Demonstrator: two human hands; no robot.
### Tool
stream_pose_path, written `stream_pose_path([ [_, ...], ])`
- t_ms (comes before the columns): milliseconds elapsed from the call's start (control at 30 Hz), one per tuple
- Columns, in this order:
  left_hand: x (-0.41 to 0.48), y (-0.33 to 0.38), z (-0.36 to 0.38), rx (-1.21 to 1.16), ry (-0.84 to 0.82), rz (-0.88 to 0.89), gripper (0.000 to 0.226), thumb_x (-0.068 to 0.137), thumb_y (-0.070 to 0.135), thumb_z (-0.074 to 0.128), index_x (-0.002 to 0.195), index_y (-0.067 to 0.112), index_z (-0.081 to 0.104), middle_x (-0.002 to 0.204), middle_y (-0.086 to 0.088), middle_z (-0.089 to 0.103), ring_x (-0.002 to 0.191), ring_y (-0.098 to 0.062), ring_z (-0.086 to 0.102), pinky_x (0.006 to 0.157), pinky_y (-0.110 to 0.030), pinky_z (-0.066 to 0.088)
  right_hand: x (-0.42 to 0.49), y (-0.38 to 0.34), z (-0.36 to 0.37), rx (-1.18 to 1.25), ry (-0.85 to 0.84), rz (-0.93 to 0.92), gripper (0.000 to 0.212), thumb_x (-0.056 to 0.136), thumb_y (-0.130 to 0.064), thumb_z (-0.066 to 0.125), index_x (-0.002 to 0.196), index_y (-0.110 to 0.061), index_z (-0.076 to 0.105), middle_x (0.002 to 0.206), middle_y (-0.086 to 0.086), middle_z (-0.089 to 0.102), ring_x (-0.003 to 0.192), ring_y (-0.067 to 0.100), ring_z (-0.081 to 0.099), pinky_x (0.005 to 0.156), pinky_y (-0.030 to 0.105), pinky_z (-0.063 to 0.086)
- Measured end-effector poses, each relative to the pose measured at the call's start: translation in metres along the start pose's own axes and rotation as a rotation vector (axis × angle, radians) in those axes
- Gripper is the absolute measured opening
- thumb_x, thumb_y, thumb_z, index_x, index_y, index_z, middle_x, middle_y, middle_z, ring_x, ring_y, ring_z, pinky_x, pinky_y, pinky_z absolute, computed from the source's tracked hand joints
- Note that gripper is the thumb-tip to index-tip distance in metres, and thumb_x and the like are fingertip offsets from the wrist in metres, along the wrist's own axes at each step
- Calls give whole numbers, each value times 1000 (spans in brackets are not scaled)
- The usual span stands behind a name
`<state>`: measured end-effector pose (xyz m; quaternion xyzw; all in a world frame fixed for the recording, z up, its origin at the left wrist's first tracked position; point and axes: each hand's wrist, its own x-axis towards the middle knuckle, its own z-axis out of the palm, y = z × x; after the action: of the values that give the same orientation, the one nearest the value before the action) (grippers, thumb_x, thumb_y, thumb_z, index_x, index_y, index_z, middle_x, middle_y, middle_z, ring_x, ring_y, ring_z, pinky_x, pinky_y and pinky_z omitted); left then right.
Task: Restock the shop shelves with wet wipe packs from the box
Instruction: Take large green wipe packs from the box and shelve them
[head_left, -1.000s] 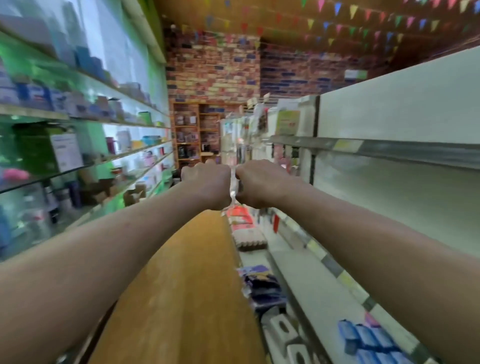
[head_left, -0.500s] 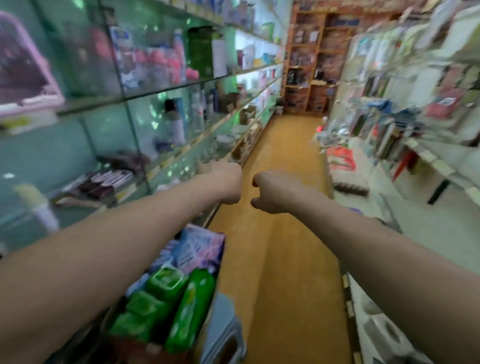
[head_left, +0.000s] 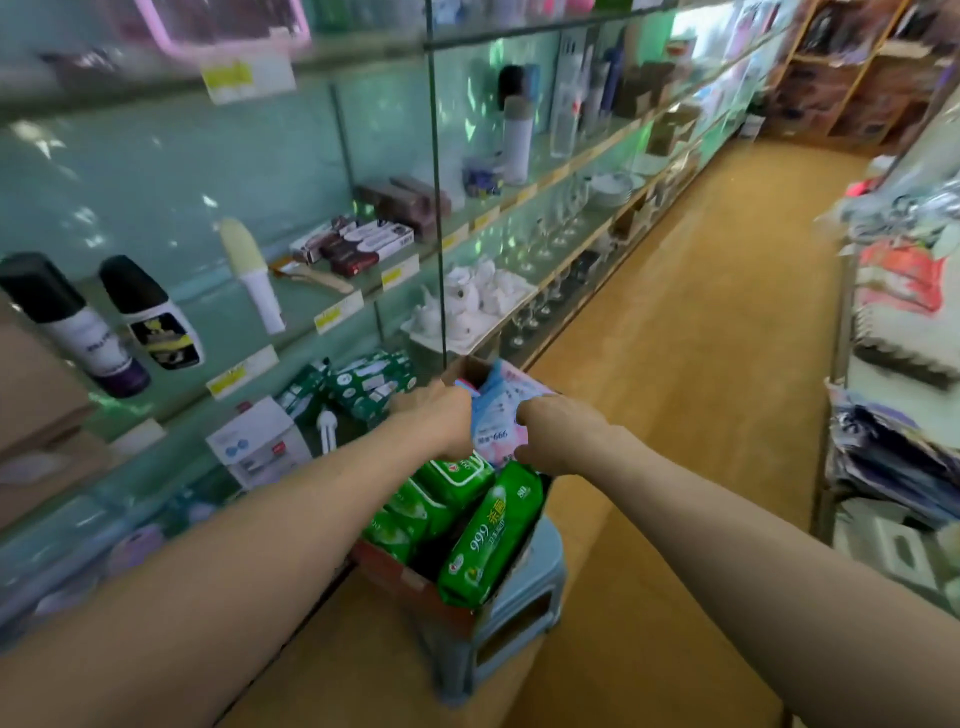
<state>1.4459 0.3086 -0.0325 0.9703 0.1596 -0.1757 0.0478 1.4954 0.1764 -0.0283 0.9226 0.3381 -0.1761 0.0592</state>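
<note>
Closed from both sides on 1 pale blue-and-pink wet wipe pack: left hand curled round its left edge, right hand curled round its right edge, knuckles up, fingertips hidden behind the wrapper. Pack pinned between the 2 hands, over the far end of the open cardboard box. Directly below the hands, several green wet wipe packs standing and leaning inside that box, 1 tilted along its right wall. Under the box, a blue plastic stool. Just left of the left hand, dark green packs and a white carton on the lower glass shelves. Right of the right hand and beyond it, orange-brown aisle floor.
</note>
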Motion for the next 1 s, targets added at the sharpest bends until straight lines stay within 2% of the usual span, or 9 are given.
stream_pose_path([
  [100,22,5,29,-25,-51,-43,44,87,30,60,127,15,52,136,-9,50,122,-28,52,90,-35,45,25,7,25,6,-52,-42,31,93,-22,53,120,-7,53,124,14,55,115,31,52,84,34,42],
  [200,40,10,57,-89,-140,-84,42,87,30,60,126,14,51,135,-10,49,121,-30,52,87,-36,45,46,10,49,9,-114,-68,28,92,-20,53,118,-8,53,123,15,54,114,32,50,85,36,42],
  [333,53,16,89,-171,-226,-115,46,84,30,65,125,14,52,132,-10,50,119,-30,53,89,-39,47,63,10,75,-9,-192,-112,41,93,-17,53,133,-9,43,131,15,44,124,33,40,97,42,40],
  [467,61,24,116,-226,-326,-177,61,82,31,68,135,18,41,139,-9,42,126,-30,47,93,-40,44,77,7,103,-109,-227,-197,56,92,-17,55,143,-14,32,142,15,32,132,34,29,103,47,36],
  [567,64,30,137,-291,-397,-220,77,75,41,74,139,19,37,139,-10,42,128,-31,46,99,-41,43,82,6,123,-189,-245,-244,69,90,-21,60,148,-16,22,151,17,19,142,35,14,108,51,29],
  [733,61,36,170,-326,-509,-329,98,72,53,75,145,15,23,146,-11,34,134,-32,37,105,-45,39,90,3,146,-281,-267,-282,65,92,-22,58,148,-17,24,157,14,6,146,35,-6,110,58,21],
  [833,58,38,186,-336,-530,-354,94,73,50,75,143,17,22,145,-10,34,133,-33,37,102,-47,40,94,1,156,-338,-251,-280,68,93,-26,57,150,-17,20,158,14,5,146,35,-7,109,64,17],
  [1000,57,40,201,-352,-481,-386,86,74,46,76,136,18,24,139,-11,37,128,-33,41,95,-47,44,98,-1,170,-407,-164,-298,63,92,-30,57,145,-16,27,152,15,19,144,35,5,110,65,14],
])
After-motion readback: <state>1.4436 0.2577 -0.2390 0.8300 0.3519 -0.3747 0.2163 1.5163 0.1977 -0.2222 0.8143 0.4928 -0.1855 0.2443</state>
